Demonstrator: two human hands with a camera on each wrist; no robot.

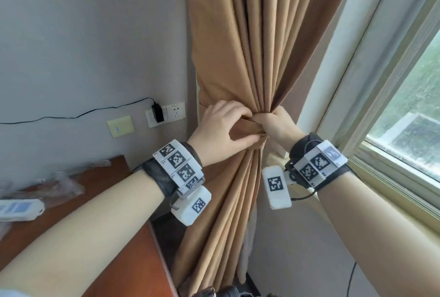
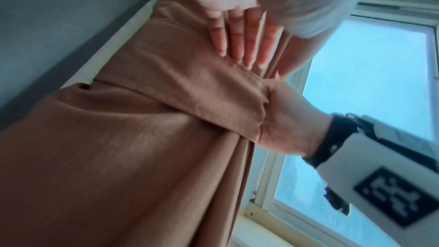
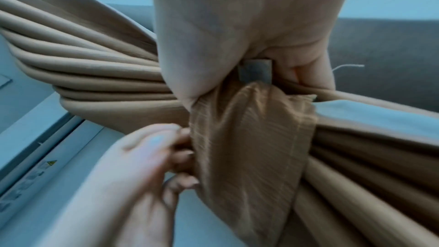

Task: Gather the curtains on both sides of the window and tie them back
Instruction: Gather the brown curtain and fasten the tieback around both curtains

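The tan curtain [image 1: 250, 46] hangs gathered into one bunch beside the window. A tie-back band [image 1: 247, 130] of the same cloth runs across its waist. My left hand [image 1: 223, 125] lies on the left side of the bunch. Its fingers [image 2: 237, 40] rest nearly straight on the folds down to the band's [image 2: 190, 93] upper edge, and the thumb lies along the lower edge. My right hand [image 1: 276, 125] grips the band's end and the bunch from the right. In the right wrist view a small grey patch [image 3: 255, 73] on the band [image 3: 249, 138] shows in that grip.
The window [image 1: 404, 106] and its sill [image 1: 392, 196] stand to the right. On the wall at left is a socket with a black adapter [image 1: 158, 113] and a cable. Below are a brown table [image 1: 107, 249] and a white device [image 1: 19, 208].
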